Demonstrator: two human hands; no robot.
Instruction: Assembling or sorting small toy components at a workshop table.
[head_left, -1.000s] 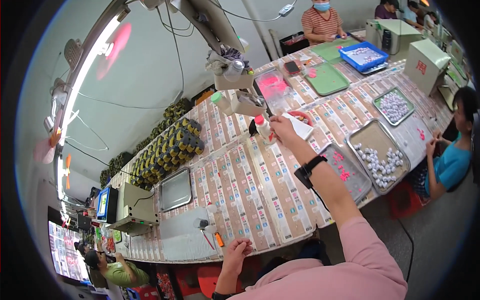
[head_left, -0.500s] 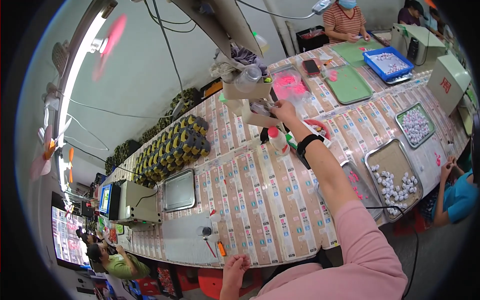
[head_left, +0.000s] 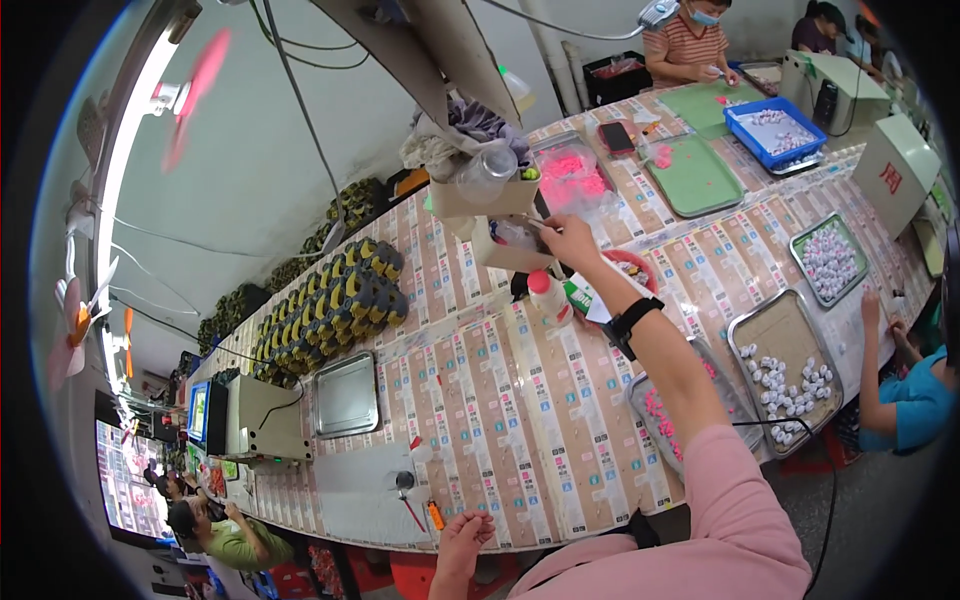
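My right hand (head_left: 572, 243) is stretched over the table to the open mouth of a small beige bin (head_left: 508, 258). Its fingers are pinched on something thin and metallic-looking that I cannot make out at the bin's rim. Clear plastic shows inside the bin. My left hand (head_left: 468, 530) rests near the table's front edge, fingers curled, with nothing visible in it. Closest to it is an orange-handled tool (head_left: 436, 515), beside a thin red stick (head_left: 412, 514) and a small dark round cup (head_left: 404, 481). A white bottle with a red cap (head_left: 549, 299) stands below the bin.
A green and white packet (head_left: 585, 297) and a red basket (head_left: 650, 283) lie by my right forearm. Trays of white balls (head_left: 786, 384) and pink pieces (head_left: 655, 425) are to the right. An empty metal tray (head_left: 346, 395) and stacked black-yellow pieces (head_left: 330, 300) are left. Co-workers sit around.
The view has shifted slightly. My right hand stays at the beige bin, a little lower in view; the left hand stays curled at the edge. The co-worker in blue has moved a hand toward the tray.
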